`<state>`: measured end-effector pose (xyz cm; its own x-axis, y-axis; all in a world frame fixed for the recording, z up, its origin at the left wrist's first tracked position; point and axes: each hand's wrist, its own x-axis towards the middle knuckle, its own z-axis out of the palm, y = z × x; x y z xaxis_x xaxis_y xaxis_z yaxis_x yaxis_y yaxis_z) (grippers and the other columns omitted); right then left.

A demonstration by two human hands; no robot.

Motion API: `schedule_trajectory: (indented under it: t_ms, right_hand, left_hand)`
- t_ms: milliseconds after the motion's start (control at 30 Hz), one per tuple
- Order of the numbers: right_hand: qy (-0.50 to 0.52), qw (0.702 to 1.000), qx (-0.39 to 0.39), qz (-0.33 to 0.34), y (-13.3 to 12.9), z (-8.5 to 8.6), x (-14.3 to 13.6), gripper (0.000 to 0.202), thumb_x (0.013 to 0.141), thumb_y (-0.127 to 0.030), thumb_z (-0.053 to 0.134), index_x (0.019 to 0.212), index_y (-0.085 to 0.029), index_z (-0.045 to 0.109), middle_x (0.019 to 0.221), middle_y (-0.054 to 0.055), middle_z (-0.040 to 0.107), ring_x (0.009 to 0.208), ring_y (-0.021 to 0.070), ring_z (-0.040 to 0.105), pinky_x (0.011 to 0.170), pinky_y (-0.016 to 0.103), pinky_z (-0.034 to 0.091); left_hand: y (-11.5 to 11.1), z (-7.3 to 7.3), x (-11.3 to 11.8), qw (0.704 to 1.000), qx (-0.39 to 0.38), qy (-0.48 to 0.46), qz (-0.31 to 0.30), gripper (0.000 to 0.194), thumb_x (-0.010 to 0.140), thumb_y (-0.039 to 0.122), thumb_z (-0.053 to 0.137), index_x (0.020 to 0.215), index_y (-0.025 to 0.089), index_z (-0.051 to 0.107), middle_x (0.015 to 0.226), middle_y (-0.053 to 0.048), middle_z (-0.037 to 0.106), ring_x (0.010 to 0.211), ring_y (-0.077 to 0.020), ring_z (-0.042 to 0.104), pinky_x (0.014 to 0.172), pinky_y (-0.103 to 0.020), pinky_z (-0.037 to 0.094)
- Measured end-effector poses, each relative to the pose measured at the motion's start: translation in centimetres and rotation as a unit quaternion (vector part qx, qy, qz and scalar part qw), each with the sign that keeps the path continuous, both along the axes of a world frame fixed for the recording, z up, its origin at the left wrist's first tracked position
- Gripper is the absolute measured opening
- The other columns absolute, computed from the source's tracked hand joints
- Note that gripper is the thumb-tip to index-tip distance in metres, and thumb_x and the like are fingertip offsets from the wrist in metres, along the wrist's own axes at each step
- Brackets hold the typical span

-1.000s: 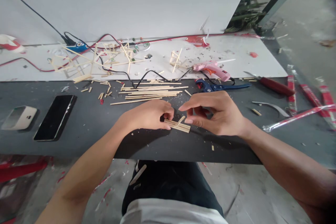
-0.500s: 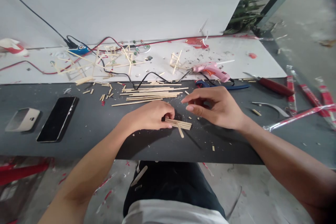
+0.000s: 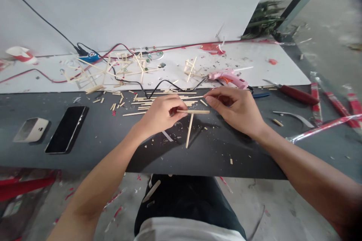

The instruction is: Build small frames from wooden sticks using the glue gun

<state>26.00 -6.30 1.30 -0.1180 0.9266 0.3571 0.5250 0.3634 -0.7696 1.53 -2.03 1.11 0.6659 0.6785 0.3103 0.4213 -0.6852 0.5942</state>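
My left hand (image 3: 162, 115) pinches the left end of a small piece made of wooden sticks (image 3: 200, 112), raised over the dark table. The piece shows nearly edge-on, and a single stick (image 3: 189, 131) slants down from its underside. To the right, my right hand (image 3: 234, 107) has thumb and forefinger brought together just beyond the piece's free end. Whatever lies between those fingertips, if anything, is too small to make out. Behind both hands, several loose wooden sticks (image 3: 144, 102) lie in a row.
A pink glue gun (image 3: 232, 78) lies behind my right hand, its black cable (image 3: 162, 80) running left. A red-handled knife (image 3: 296, 94) and red plastic wrappers (image 3: 315, 99) are at the right. A phone (image 3: 67, 130) and a pale box (image 3: 31, 130) lie left. Stick frames (image 3: 138, 64) stand at the back.
My left hand has lifted the stick piece and tipped it edge-on, so the single stick points downward. My right hand has moved slightly up and right, its fingertips drawing together.
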Motion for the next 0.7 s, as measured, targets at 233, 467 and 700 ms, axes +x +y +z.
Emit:
schedule_trajectory:
  t_ms: [233, 467, 700]
  right_hand:
    - [0.099, 0.990, -0.103, -0.015, -0.7, -1.0, -1.3, 0.041, 0.097, -0.057, 0.056, 0.099, -0.017, 0.067, 0.056, -0.002, 0.055, 0.045, 0.0107, 0.048, 0.043, 0.024, 0.032]
    - [0.183, 0.956, -0.210, 0.091, -1.6, -1.9, -3.0, 0.056, 0.100, -0.061, 0.045, 0.122, -0.014, 0.065, 0.106, 0.012, 0.071, 0.051, 0.0091, 0.056, 0.046, 0.024, 0.044]
    - [0.065, 0.971, -0.209, 0.091, -1.7, -2.9, -3.5, 0.031, 0.091, -0.046, 0.066, 0.102, -0.018, 0.072, 0.070, 0.000, 0.067, 0.043, 0.0085, 0.045, 0.042, 0.024, 0.034]
  left_hand:
    - [-0.1, 0.1, 0.0, 0.983, 0.110, -0.124, 0.075, 0.007, 0.092, 0.023, 0.065, 0.087, 0.020, 0.067, 0.087, -0.004, 0.069, 0.067, -0.0111, 0.059, 0.065, -0.027, 0.050]
    - [-0.1, 0.2, 0.0, 0.979, 0.093, -0.147, 0.106, 0.010, 0.091, 0.027, 0.067, 0.085, 0.020, 0.068, 0.083, -0.003, 0.068, 0.066, -0.0111, 0.058, 0.063, -0.026, 0.050]
    - [-0.4, 0.4, 0.2, 0.975, -0.063, -0.175, 0.120, 0.017, 0.087, 0.034, 0.071, 0.082, 0.018, 0.069, 0.082, -0.004, 0.070, 0.071, -0.0125, 0.062, 0.065, -0.025, 0.051]
